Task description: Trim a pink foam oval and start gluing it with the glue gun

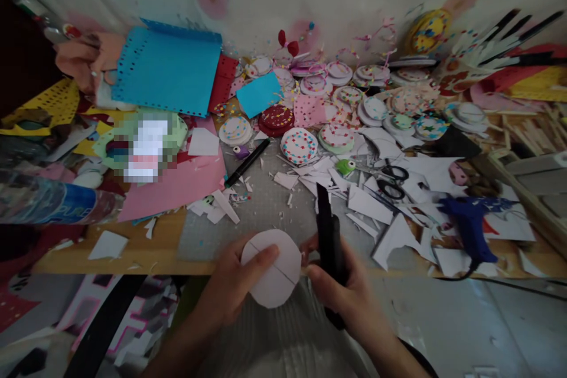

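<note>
My left hand (pixel 234 277) grips a white disc (pixel 277 292) at its left side, the thumb lying across its face. A dark straight line crosses the disc. Close to the disc's right edge, my right hand (pixel 343 283) is closed around a black utility knife (pixel 330 242), its tip pointing up and away from me. Both hands are over the table's front edge. Beyond them lies a grey cutting mat (pixel 266 207) strewn with white scraps (pixel 367 204). A black pen (pixel 247 162) rests on the mat.
Decorated round pieces (pixel 299 146) fill the back. Black-handled scissors (pixel 392 180) and a blue glue gun (pixel 469 227) lie right. At left are a plastic bottle (pixel 57 198), pink sheet (pixel 177 189) and blue sheet (pixel 168 71). A cup of tools (pixel 456 74) stands back right.
</note>
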Action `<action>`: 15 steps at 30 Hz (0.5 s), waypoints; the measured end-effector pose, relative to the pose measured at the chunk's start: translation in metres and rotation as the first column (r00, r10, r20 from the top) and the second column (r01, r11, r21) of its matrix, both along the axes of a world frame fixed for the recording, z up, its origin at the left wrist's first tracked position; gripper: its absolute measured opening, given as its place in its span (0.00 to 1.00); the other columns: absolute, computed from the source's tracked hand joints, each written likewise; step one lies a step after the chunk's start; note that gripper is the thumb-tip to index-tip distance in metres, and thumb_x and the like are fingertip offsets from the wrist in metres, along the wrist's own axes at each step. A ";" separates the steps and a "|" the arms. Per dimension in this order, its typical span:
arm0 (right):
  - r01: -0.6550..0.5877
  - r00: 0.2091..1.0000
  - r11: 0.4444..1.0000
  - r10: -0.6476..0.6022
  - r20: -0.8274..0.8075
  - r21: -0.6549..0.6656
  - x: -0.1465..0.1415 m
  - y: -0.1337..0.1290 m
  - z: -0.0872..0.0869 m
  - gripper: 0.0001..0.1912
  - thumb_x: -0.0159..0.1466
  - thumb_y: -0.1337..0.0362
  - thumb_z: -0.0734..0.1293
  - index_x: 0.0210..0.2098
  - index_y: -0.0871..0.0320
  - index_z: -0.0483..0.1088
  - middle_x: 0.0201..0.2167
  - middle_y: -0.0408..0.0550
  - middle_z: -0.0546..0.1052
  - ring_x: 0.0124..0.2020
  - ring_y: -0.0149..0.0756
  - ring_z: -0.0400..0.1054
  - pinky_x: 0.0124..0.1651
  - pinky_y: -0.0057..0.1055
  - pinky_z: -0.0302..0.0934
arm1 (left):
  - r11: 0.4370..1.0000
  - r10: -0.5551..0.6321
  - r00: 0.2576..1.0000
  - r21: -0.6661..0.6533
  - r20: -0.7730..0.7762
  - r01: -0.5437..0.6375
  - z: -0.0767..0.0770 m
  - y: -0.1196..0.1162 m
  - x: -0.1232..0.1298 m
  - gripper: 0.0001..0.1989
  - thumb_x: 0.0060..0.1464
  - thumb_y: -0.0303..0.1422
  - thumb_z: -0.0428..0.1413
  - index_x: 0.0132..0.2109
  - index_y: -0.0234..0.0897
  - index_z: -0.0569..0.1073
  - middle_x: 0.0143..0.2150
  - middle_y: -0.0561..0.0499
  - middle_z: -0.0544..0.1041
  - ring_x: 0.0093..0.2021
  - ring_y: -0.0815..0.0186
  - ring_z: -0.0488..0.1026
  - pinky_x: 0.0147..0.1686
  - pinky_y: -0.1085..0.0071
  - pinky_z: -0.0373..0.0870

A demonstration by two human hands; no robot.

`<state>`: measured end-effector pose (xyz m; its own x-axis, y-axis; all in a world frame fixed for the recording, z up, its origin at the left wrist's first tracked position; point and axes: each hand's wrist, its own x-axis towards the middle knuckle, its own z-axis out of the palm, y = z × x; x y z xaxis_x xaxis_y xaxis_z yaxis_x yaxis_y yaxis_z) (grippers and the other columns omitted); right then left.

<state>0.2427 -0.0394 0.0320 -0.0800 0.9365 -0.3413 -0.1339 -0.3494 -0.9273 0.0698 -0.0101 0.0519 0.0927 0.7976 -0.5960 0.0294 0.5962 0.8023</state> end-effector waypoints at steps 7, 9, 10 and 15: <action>0.113 0.935 0.975 -0.170 -0.311 -0.191 -0.010 0.005 0.003 0.16 0.60 0.58 0.72 0.41 0.52 0.62 0.28 0.35 0.66 0.15 0.17 0.49 0.15 0.17 0.43 | 0.990 0.030 0.959 -0.141 0.281 0.010 -0.005 -0.006 -0.005 0.22 0.40 0.38 0.69 0.44 0.35 0.79 0.34 0.48 0.82 0.30 0.67 0.76 0.28 0.77 0.71; 0.152 0.920 0.972 -0.206 -0.334 -0.180 -0.011 0.003 0.003 0.16 0.59 0.59 0.73 0.42 0.52 0.63 0.29 0.35 0.67 0.15 0.17 0.51 0.16 0.17 0.44 | 0.989 0.086 0.954 -0.138 0.288 -0.047 -0.006 -0.006 -0.003 0.21 0.41 0.36 0.68 0.44 0.35 0.79 0.36 0.47 0.83 0.31 0.67 0.77 0.29 0.77 0.72; 0.166 0.918 0.970 -0.218 -0.332 -0.176 -0.013 0.002 0.003 0.16 0.59 0.60 0.73 0.42 0.52 0.63 0.28 0.35 0.67 0.16 0.17 0.52 0.16 0.17 0.45 | 0.987 0.119 0.952 -0.133 0.283 -0.084 -0.006 -0.006 -0.002 0.20 0.41 0.36 0.68 0.44 0.34 0.79 0.36 0.47 0.83 0.31 0.66 0.77 0.29 0.77 0.72; 0.130 0.941 0.968 -0.189 -0.281 -0.214 -0.019 -0.002 0.004 0.19 0.58 0.56 0.73 0.42 0.52 0.62 0.24 0.33 0.65 0.14 0.18 0.49 0.15 0.18 0.42 | 0.972 0.231 0.947 -0.102 0.222 -0.213 0.000 -0.002 0.001 0.17 0.41 0.36 0.68 0.39 0.33 0.80 0.34 0.47 0.83 0.31 0.66 0.77 0.31 0.75 0.74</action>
<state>0.2242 -0.0412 0.0356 -0.0599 0.8656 -0.4971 -0.4612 -0.4657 -0.7552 0.0712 -0.0124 0.0520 0.0601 0.7670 -0.6388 -0.2909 0.6256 0.7238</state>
